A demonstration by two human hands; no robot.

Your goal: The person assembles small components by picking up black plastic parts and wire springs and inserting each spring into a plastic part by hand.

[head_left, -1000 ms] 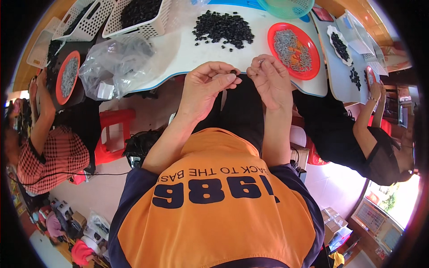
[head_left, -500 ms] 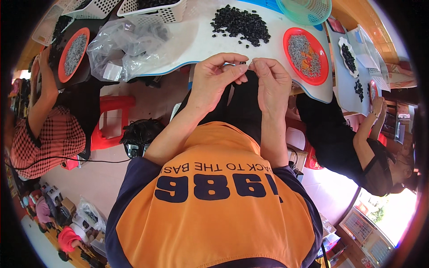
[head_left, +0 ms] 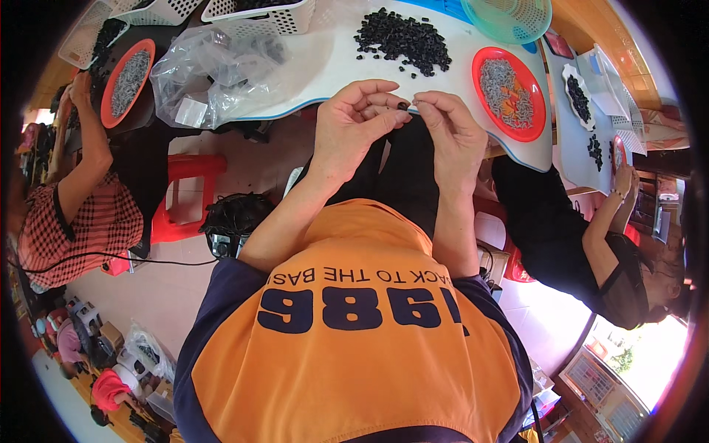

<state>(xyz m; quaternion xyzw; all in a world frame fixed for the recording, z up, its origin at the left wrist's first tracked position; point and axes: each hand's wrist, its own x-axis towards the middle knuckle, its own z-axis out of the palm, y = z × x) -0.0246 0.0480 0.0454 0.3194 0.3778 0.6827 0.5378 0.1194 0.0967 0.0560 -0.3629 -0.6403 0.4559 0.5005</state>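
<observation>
My left hand (head_left: 351,136) pinches a small black plastic part (head_left: 403,105) between thumb and fingertips, just off the table's near edge. Close beside it, my right hand (head_left: 452,133) has its thumb and forefinger pressed together; a tiny pale thing shows at the tips, too small to name. A slight gap separates the fingertips of the two hands. Beyond them a heap of similar black parts (head_left: 406,40) lies on the white table (head_left: 325,63). Right of the hands is a red plate (head_left: 540,103) of small grey screw-like pieces (head_left: 498,77).
A crumpled clear plastic bag (head_left: 214,70) lies at the table's left, below a white basket (head_left: 295,21). A green basket (head_left: 509,18) stands at the back right. Co-workers sit on both sides, the left one near another red plate (head_left: 108,111). A red stool (head_left: 188,196) stands at left.
My fingertips have drawn slightly apart, baring the black part in my left hand. The right hand has shifted a little right. The left co-worker's hands have moved.
</observation>
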